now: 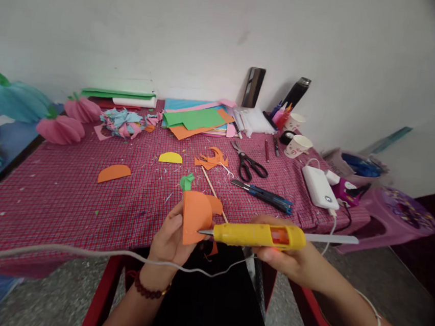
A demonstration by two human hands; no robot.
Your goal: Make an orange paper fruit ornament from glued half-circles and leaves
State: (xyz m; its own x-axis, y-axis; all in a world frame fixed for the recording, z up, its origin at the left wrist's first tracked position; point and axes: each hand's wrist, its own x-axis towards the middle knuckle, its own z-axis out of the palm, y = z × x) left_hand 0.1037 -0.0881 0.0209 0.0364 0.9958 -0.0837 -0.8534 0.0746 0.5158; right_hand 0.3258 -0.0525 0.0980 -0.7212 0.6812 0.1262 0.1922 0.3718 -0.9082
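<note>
My left hand point(172, 238) grips an orange paper piece point(196, 217) folded into half-circles, with a green paper stem point(187, 181) at its top. In my right hand point(285, 259) is a yellow hot glue gun point(249, 234), a white glue stick point(333, 238) jutting from its back end. The gun's metal nozzle touches or nearly touches the orange paper's lower face. Beyond my hands lie an orange half-circle point(114, 173), a yellow half-circle point(171, 157), orange scraps point(213, 157) and a thin wooden stick point(212, 187).
Black scissors point(248, 163) and a blue utility knife point(264, 195) lie right of the scraps. The glue gun's white cord point(97, 253) crosses my left wrist. Coloured paper sheets point(194, 122), a leaning phone point(254, 87), paper cups point(298, 146) and a white power bank point(320, 187) stand around. Paper pumpkins point(61, 128) sit left.
</note>
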